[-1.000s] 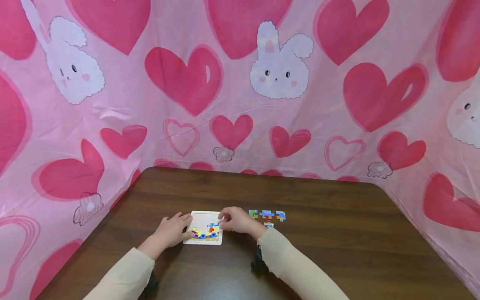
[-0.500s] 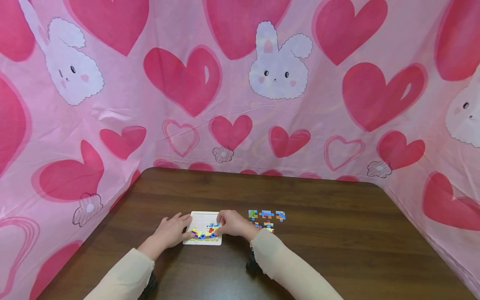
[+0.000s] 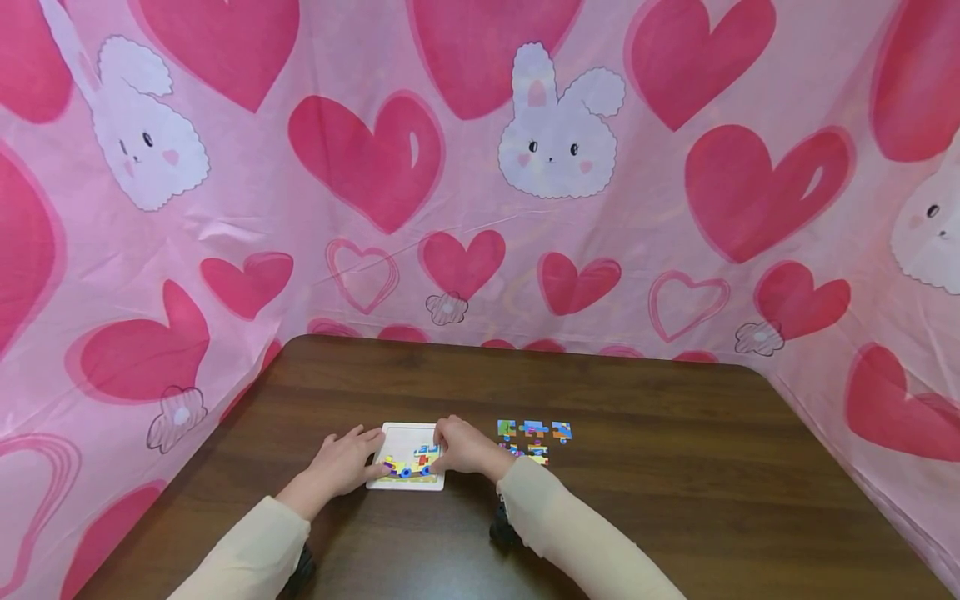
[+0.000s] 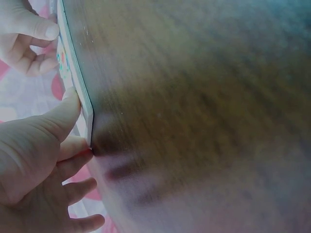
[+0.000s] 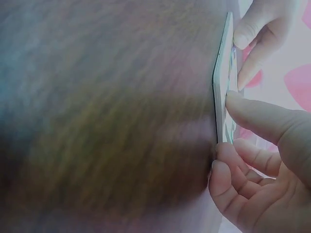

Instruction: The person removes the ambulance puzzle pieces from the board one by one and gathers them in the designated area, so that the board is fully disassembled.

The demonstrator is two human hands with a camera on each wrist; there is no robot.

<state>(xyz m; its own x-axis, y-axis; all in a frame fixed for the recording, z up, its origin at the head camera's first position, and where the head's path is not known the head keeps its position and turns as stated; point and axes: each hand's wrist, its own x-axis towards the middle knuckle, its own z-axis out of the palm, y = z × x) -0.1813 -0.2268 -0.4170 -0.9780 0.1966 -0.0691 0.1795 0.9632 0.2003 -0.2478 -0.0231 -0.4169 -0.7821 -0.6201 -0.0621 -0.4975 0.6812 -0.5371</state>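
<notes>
A white-framed puzzle board (image 3: 401, 440) lies flat on the table in the head view. Its lower part carries joined pieces picturing a yellow vehicle with blue wheels; the upper part is bare white. My left hand (image 3: 341, 462) holds the board's left side, thumb on top and index finger at the edge, other fingers spread. My right hand (image 3: 471, 447) grips the right side: in the right wrist view the thumb (image 5: 260, 114) presses on the board's top while the fingers curl against its edge. Whether a piece lies under that thumb is hidden.
Several loose puzzle pieces (image 3: 535, 429) lie right of the board, one partly hidden behind my right hand. Brown wooden table (image 3: 660, 475) extends around them. A pink cloth (image 3: 465, 200) with hearts and rabbits hangs behind and at the sides.
My right hand has shifted slightly left, and its thumb has come down over the board's lower right part. Another loose piece shows beside the wrist. My left hand stays put.
</notes>
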